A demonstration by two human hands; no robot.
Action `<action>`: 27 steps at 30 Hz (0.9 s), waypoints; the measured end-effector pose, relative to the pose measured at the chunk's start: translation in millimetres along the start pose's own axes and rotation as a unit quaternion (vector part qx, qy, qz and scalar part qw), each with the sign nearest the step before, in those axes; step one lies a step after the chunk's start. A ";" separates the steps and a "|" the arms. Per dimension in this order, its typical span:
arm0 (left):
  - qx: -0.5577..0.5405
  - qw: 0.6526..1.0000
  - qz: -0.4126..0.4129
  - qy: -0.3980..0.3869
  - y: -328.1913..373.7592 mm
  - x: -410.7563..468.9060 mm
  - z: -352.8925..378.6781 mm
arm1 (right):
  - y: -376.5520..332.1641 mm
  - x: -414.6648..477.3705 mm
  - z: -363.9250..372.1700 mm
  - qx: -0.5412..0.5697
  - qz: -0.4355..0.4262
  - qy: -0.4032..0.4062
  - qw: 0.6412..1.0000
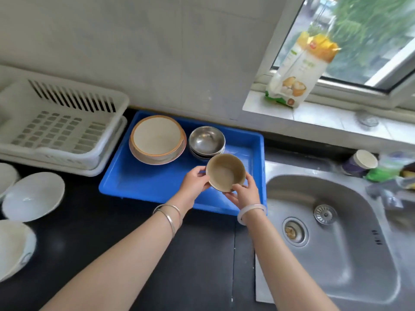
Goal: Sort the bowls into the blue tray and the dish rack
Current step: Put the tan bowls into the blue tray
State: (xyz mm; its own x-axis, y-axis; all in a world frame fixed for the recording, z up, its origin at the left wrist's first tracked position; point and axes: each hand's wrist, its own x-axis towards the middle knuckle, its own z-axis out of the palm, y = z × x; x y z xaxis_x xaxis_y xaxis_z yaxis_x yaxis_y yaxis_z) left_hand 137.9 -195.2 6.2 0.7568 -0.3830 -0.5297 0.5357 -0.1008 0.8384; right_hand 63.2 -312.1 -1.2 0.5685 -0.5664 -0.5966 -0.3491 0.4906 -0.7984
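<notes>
Tan bowl upright, over blue tray

Glossy blue plastic tray on a dark matt surface; shiny metal bowls, brushed steel sink, white slotted plastic dish rack.

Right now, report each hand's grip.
Left hand: grip closed on the bowl, at its left rim.
Right hand: grip closed on the same bowl, at its near side.

one head-worn wide-angle view looks forward and steeply down, close over the dark counter and sink.
</notes>
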 end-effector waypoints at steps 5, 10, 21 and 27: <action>0.017 0.999 -0.034 0.018 -6.6 26.5 36.4 | 10.8 36.0 -17.2 -0.004 0.011 0.058 0.998; 0.004 0.997 -0.063 0.043 -12.9 50.6 56.0 | 13.6 66.0 -19.7 -0.005 0.034 0.092 0.995; -0.076 0.991 -0.050 0.093 -16.5 93.3 79.0 | 4.9 111.9 -10.6 0.014 0.009 0.103 0.995; -0.122 0.987 -0.045 0.096 -18.6 109.2 92.9 | -6.1 125.1 -9.5 0.018 -0.006 0.097 0.995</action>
State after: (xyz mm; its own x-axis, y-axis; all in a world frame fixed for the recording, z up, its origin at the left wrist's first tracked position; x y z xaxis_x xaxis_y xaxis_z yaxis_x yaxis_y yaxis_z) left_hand 175.8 -320.4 -55.4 0.7471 -0.1996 -0.6341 0.6598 0.1065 0.7438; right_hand 129.4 -392.2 -71.7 0.4161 -0.6883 -0.5943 -0.3149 0.5040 -0.8042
